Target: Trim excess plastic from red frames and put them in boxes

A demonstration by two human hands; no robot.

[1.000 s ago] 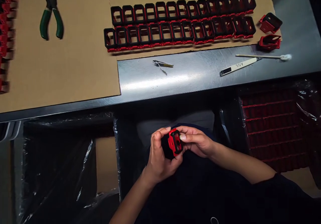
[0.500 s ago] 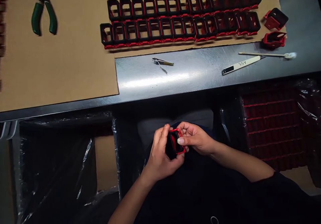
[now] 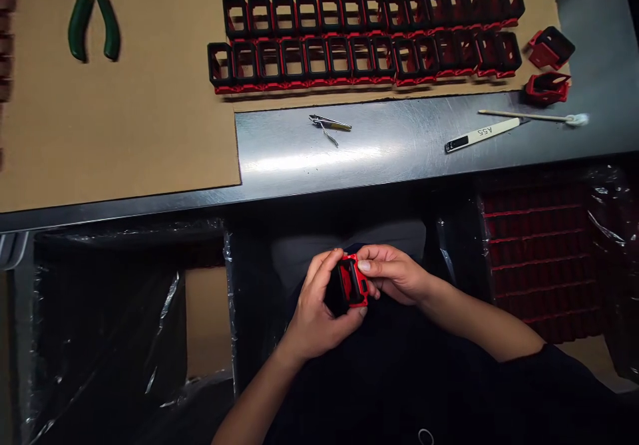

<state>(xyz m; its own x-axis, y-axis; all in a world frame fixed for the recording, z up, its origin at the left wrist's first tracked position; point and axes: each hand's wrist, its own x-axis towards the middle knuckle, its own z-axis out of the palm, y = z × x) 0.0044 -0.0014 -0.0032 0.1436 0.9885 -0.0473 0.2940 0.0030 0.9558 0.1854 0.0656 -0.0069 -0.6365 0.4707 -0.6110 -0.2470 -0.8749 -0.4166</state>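
Over my lap I hold a small red and black plastic frame, a rectangular box-like part with an opening through it. My left hand grips it between the fingers at its top edge and the thumb at its bottom edge. At its upper right side, the thumb and fingers of my right hand close on the red edge; some of those fingertips are hidden behind the part. Similar red and black frames stand in two rows on the cardboard ahead of me.
Green-handled pliers lie on the cardboard. On the metal table edge are nail clippers, a white-handled tool marked A55 and a cotton swab. Two loose frames sit right. Plastic-lined boxes flank my lap.
The frame in my hands has turned so that more of its red side faces up. My right thumb has shifted from over its opening to its upper edge. The view has tilted slightly.
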